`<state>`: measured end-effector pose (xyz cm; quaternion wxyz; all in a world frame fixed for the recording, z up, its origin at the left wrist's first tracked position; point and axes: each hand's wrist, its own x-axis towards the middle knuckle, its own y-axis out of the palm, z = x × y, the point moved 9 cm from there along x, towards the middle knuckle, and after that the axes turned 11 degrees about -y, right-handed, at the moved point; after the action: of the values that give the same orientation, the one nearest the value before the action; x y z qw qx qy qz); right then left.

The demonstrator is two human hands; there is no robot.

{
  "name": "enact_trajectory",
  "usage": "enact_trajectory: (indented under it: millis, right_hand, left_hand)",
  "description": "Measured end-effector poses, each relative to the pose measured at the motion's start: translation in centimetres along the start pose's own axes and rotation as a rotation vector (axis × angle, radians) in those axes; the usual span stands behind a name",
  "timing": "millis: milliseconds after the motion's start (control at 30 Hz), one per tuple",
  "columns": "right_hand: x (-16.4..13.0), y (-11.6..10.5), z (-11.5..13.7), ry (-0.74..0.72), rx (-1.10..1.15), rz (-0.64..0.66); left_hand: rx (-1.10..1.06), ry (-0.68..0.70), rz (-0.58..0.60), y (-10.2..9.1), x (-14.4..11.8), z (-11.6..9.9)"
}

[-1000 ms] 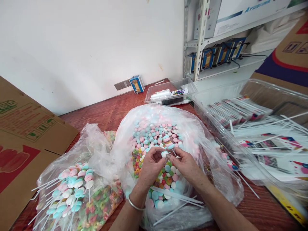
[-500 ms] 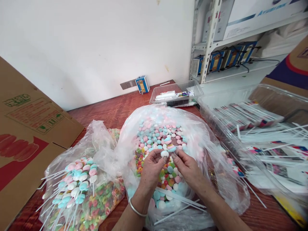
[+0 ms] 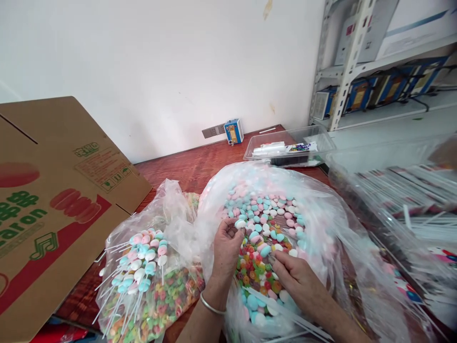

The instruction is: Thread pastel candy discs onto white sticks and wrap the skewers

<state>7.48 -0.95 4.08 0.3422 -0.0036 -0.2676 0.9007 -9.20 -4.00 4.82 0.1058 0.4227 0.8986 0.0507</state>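
Since a second ago the two hands have parted: the right hand (image 3: pixel 296 278) has dropped away from the left and now lies low among the sweets, while the left hand (image 3: pixel 228 245) keeps a white marshmallow disc (image 3: pixel 240 224) pinched between thumb and fingertips. That disc is small, round and puffy, pale white with a faint blue edge — it sits at the top of the left hand, just above the heap of coloured ring candies (image 3: pixel 259 267). The right hand's fingers are curled down into the pile; whether they grip anything cannot be told. Both hands are inside the big clear plastic bag (image 3: pixel 321 224), which holds pink, blue and white discs at the back, rings in the middle and loose white sticks (image 3: pixel 285 312) near the front. To the left lies a smaller bag (image 3: pixel 167 209) with finished skewers (image 3: pixel 139 267) — discs threaded on sticks — over more rings. A cardboard box (image 3: pixel 53 200) stands further left on the red-brown table (image 3: pixel 185 166).
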Motion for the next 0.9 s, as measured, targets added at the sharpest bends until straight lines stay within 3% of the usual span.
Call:
enact_trajectory:
  millis: [900]
  right_hand:
    - [-0.4, 2.1, -0.8, 0.128, 0.394, -0.022]
  left_hand:
    - [0.172, 0.079, 0.037, 1.0, -0.6, 0.1]
